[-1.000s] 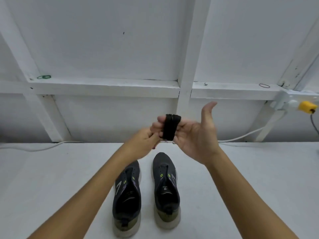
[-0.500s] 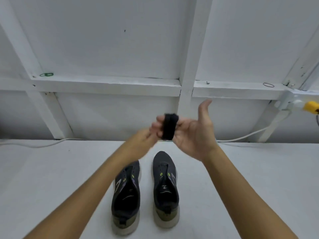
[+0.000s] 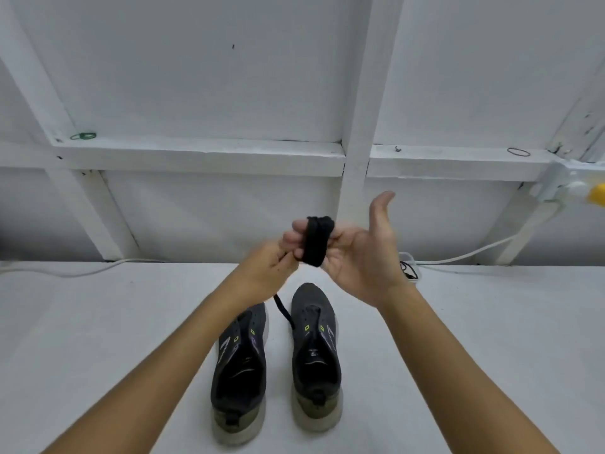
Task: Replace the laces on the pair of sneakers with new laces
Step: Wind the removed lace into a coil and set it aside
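Observation:
Two dark grey sneakers stand side by side on the white table, toes away from me: the left sneaker (image 3: 240, 365) and the right sneaker (image 3: 315, 348), both with no laces in their eyelets. A black lace (image 3: 316, 240) is wound in a thick coil around the fingers of my right hand (image 3: 357, 253), which is held above the shoes with the thumb up. My left hand (image 3: 266, 273) pinches the lace's loose end just left of the coil. A free tail of the lace (image 3: 283, 311) hangs down from that hand between the two shoes.
A white framed wall with a ledge rises behind the table (image 3: 98, 322). A green rubber band (image 3: 83, 136) and a black one (image 3: 518, 152) lie on the ledge. A white cable (image 3: 465, 255) runs from a socket with a yellow plug (image 3: 597, 194) at the right.
My left hand has pulled a stretch of lace off the coil, and a loose tail now hangs below it. The right hand has stayed where it was.

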